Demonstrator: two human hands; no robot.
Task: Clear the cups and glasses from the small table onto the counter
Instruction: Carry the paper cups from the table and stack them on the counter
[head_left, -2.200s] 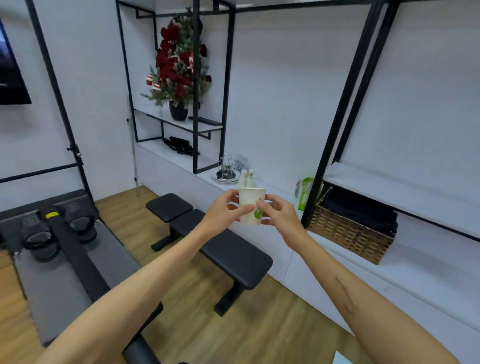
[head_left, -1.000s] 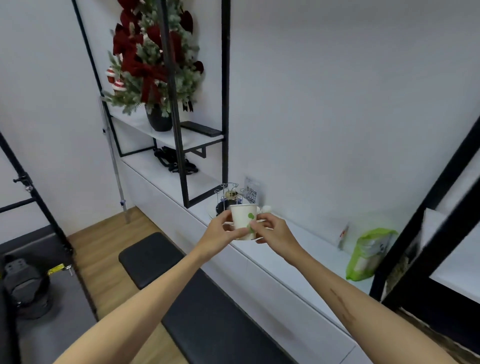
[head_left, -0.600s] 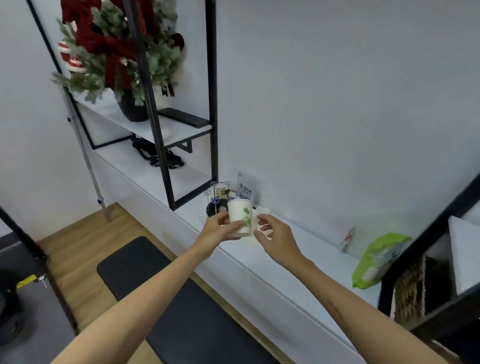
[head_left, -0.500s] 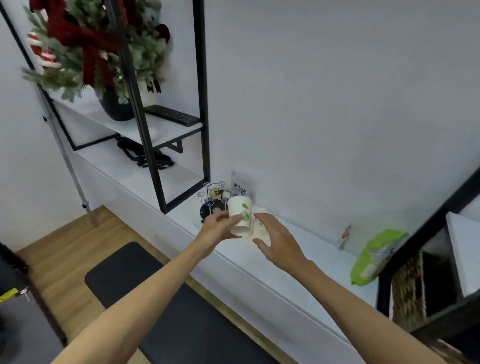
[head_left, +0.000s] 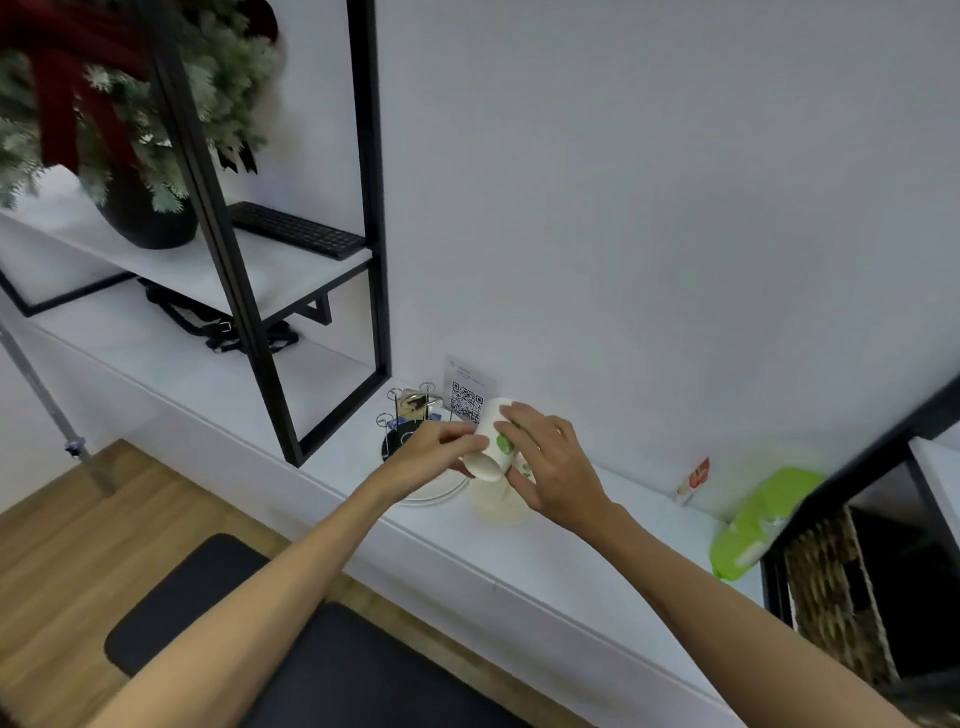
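A white paper cup (head_left: 487, 448) with a green leaf mark is tilted just above the white counter (head_left: 519, 566). My left hand (head_left: 431, 453) grips its left side. My right hand (head_left: 553, 467) curls over its right side, fingers on the upper edge. Directly below it, another pale cup (head_left: 497, 506) stands on the counter, partly hidden by my right hand. The small table is out of view.
A wire rack (head_left: 410, 408) on a white plate (head_left: 434, 493) and a QR-code card (head_left: 467, 399) stand just behind the cups. A green packet (head_left: 758, 519) and a wicker basket (head_left: 831, 597) lie to the right. A black frame shelf (head_left: 363, 208) rises at left, and a black bench (head_left: 332, 670) is below.
I have walked up to the counter. The cup has come down from chest height and tipped over above the standing cup. My right hand let go briefly, then came back onto it.
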